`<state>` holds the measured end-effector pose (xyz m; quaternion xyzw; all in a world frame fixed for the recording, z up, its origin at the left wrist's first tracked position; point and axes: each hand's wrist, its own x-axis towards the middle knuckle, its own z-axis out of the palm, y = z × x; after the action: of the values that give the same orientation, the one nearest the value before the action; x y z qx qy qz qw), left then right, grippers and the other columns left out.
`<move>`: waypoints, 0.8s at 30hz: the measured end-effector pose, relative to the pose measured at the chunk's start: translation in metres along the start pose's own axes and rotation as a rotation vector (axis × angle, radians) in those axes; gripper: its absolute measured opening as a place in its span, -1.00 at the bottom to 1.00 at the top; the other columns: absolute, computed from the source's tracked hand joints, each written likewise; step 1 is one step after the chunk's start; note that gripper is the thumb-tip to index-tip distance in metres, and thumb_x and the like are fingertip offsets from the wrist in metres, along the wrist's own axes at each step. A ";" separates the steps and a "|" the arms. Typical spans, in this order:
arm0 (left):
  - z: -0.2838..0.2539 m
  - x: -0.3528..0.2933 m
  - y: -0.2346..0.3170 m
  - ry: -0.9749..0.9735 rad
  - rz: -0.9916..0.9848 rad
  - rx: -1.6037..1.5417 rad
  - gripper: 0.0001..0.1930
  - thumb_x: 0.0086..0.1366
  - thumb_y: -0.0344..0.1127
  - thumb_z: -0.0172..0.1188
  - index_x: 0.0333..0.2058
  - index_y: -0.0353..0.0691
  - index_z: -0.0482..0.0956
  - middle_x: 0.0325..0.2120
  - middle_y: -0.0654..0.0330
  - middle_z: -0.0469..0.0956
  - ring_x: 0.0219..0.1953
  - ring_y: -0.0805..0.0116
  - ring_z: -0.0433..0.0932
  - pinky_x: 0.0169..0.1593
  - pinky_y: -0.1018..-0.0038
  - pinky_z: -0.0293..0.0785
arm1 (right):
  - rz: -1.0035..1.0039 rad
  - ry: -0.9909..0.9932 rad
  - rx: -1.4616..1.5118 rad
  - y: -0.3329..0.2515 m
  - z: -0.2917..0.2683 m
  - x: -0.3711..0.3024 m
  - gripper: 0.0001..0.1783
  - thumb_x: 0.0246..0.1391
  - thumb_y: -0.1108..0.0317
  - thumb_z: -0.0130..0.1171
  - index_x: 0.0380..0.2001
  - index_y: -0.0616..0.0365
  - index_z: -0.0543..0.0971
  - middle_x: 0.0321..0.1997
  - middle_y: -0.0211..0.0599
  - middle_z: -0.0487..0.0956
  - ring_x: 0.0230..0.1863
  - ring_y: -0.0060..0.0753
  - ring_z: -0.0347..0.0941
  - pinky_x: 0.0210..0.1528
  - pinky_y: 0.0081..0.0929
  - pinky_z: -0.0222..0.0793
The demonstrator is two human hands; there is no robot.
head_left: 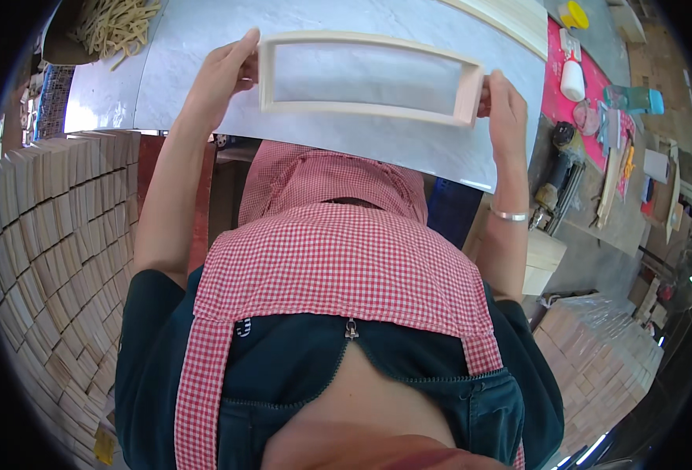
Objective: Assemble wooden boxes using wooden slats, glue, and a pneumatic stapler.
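A long rectangular frame of pale wood (pixel 362 110) spans the space between my two hands, above a white marble-patterned table (pixel 177 55). My left hand (pixel 232 74) grips its left end, thumb up along the outside and fingers curled. On the other end, my right hand (pixel 507 113) is closed around the short side; some of its fingers are hidden behind the wood. The frame has no panel in it, and the tabletop shows through the opening.
Left of me rises a tall stack of wood pieces (pixel 56 211). A box of rubber bands (pixel 115 27) sits at the far left. On the right are a white bottle (pixel 572 81), a yellow-lidded tub (pixel 572 14), a power tool (pixel 554 176) and a wrapped wood stack (pixel 597 337).
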<state>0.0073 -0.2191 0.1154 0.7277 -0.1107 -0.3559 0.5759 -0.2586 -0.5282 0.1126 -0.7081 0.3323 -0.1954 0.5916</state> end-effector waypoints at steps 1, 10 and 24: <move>0.009 0.009 -0.004 -0.003 -0.015 -0.013 -0.61 0.45 -0.06 0.15 -0.14 -0.36 0.61 -0.32 0.15 0.56 -0.29 0.44 0.49 -0.07 0.54 0.44 | 0.095 0.004 -0.022 0.002 0.002 0.009 -0.63 0.42 0.18 -0.03 -0.19 0.28 0.60 -0.32 -0.33 0.56 -0.34 -0.55 0.39 -0.22 -0.63 0.36; 0.001 0.015 -0.037 0.154 0.054 -0.101 -0.81 0.40 -0.33 0.20 -0.15 -0.35 0.62 -0.34 0.21 0.56 -0.34 0.51 0.46 -0.18 0.63 0.42 | -0.007 0.161 -0.238 0.033 -0.044 0.039 -0.64 0.33 0.15 0.10 -0.20 0.28 0.62 -0.32 -0.25 0.59 -0.33 -0.39 0.44 -0.20 -0.51 0.41; -0.011 -0.014 -0.048 0.554 0.019 -0.112 -0.58 0.49 -0.06 0.08 -0.55 -0.13 0.46 -0.64 0.34 0.37 -0.58 0.57 0.26 -0.46 0.64 0.21 | 0.049 0.639 -1.213 0.131 -0.264 0.197 -0.20 -0.05 -0.34 0.33 -0.14 0.29 0.62 -0.21 0.07 0.69 -0.18 0.18 0.63 -0.11 -0.05 0.55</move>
<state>-0.0074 -0.1877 0.0774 0.7632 0.0639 -0.1436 0.6267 -0.3283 -0.8631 0.0218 -0.8141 0.5571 -0.1607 -0.0322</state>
